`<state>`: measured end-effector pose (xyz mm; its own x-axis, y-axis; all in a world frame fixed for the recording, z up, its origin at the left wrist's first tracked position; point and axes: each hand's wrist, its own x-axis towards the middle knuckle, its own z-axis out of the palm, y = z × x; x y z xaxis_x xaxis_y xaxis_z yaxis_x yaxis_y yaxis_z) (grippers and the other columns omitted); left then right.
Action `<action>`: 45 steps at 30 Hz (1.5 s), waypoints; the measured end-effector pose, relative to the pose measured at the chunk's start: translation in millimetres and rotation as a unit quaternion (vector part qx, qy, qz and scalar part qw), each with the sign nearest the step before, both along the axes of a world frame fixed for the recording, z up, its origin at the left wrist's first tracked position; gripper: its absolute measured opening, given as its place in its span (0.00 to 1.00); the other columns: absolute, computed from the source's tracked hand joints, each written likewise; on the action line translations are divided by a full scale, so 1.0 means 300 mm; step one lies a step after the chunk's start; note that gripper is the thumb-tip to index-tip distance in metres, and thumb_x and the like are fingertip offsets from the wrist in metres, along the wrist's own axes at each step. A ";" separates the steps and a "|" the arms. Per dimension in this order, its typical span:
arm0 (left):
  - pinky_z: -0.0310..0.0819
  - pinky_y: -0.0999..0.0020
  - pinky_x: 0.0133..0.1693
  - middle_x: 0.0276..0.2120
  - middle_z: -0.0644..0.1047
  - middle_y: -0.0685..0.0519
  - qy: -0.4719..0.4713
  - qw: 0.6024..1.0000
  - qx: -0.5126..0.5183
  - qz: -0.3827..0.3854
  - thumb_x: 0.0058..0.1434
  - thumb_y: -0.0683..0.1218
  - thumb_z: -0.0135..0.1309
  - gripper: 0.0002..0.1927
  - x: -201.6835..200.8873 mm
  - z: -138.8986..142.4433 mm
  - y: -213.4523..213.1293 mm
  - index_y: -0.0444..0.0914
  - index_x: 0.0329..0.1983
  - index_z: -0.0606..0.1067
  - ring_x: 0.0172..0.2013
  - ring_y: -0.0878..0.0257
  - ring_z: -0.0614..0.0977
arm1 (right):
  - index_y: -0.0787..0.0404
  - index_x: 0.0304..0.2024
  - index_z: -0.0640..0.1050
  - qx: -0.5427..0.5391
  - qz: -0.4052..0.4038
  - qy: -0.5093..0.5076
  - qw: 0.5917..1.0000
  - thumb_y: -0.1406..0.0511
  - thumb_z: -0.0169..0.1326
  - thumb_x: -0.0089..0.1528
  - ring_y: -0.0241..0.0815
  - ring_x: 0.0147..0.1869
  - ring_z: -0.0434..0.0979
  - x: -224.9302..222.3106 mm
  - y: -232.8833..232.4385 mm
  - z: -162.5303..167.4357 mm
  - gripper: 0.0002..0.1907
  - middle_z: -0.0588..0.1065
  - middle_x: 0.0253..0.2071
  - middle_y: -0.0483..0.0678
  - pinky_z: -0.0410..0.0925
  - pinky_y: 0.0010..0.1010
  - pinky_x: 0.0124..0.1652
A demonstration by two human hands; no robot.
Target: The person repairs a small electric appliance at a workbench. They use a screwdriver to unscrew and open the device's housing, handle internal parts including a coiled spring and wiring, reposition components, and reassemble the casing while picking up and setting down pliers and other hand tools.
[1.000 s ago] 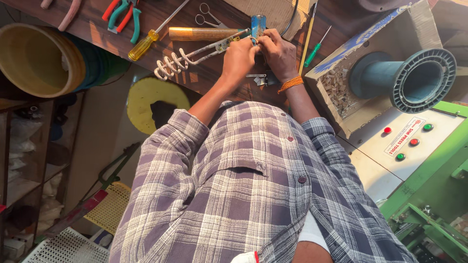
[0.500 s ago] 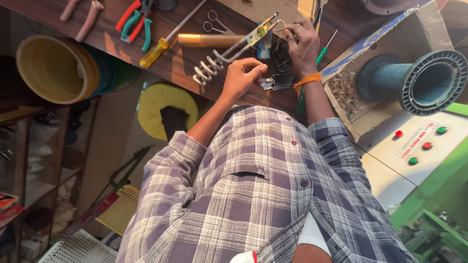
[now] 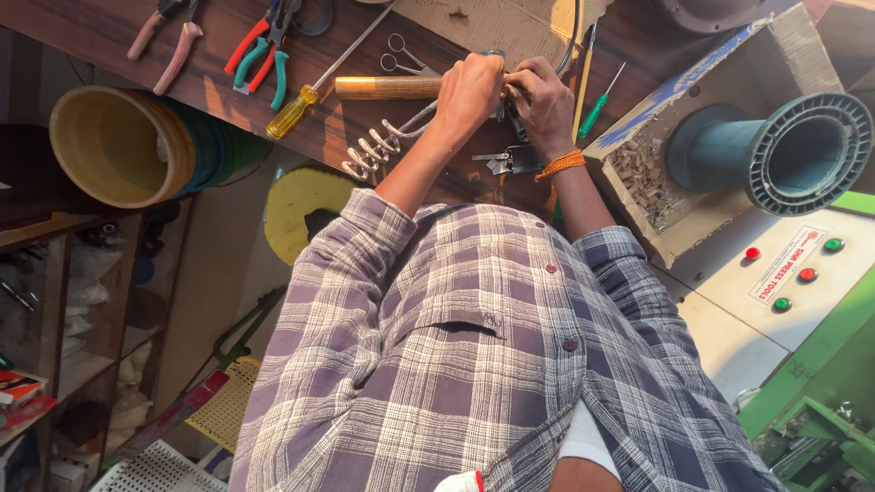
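Wooden workbench [image 3: 273, 137], white red-lettered label [image 3: 784, 264] beside coloured buttons, both hands [image 3: 506, 96] closed around small part.

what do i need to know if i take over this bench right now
Left hand: closed in a fist, pressed against the right, gripping a small dark piece between them.
Right hand: fingers pinched on the same piece; what it is cannot be told.
Things: wooden handle and coiled wire stand just left of the hands; small metal part below them; green screwdriver to the right.
Done: the piece is off the bench, in both hands.
Left: the work on it is mid-grip; nothing is set down.
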<state>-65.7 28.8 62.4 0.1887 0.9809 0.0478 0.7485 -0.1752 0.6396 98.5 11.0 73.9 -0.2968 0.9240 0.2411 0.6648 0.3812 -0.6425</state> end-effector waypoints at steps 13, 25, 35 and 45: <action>0.82 0.66 0.28 0.23 0.83 0.47 -0.228 0.929 -0.289 0.039 0.62 0.44 0.59 0.07 -0.108 -0.017 -0.157 0.36 0.37 0.84 0.24 0.63 0.87 | 0.66 0.42 0.81 -0.034 -0.093 0.024 0.995 0.70 0.64 0.65 0.49 0.43 0.81 0.120 0.030 -0.043 0.06 0.77 0.44 0.50 0.72 0.37 0.41; 0.81 0.73 0.21 0.28 0.85 0.50 -0.347 0.888 -0.294 0.063 0.60 0.43 0.52 0.15 0.014 -0.026 -0.026 0.31 0.46 0.81 0.21 0.65 0.87 | 0.67 0.42 0.81 -0.052 -0.063 0.092 0.992 0.72 0.64 0.62 0.48 0.45 0.81 0.104 -0.001 -0.036 0.07 0.77 0.44 0.53 0.73 0.35 0.44; 0.81 0.74 0.21 0.29 0.85 0.48 -0.353 0.854 -0.371 0.087 0.58 0.43 0.54 0.13 0.006 -0.007 0.009 0.27 0.37 0.83 0.23 0.61 0.88 | 0.66 0.41 0.81 -0.034 -0.050 0.063 0.996 0.72 0.65 0.62 0.48 0.41 0.80 0.091 -0.009 -0.024 0.07 0.76 0.41 0.51 0.72 0.35 0.38; 0.75 0.76 0.20 0.28 0.83 0.50 -0.368 0.824 -0.422 0.087 0.58 0.45 0.54 0.12 0.010 -0.030 0.002 0.30 0.37 0.80 0.21 0.65 0.86 | 0.64 0.42 0.81 -0.026 -0.039 0.043 0.998 0.72 0.64 0.63 0.49 0.41 0.80 0.098 -0.020 -0.025 0.05 0.76 0.40 0.50 0.72 0.37 0.39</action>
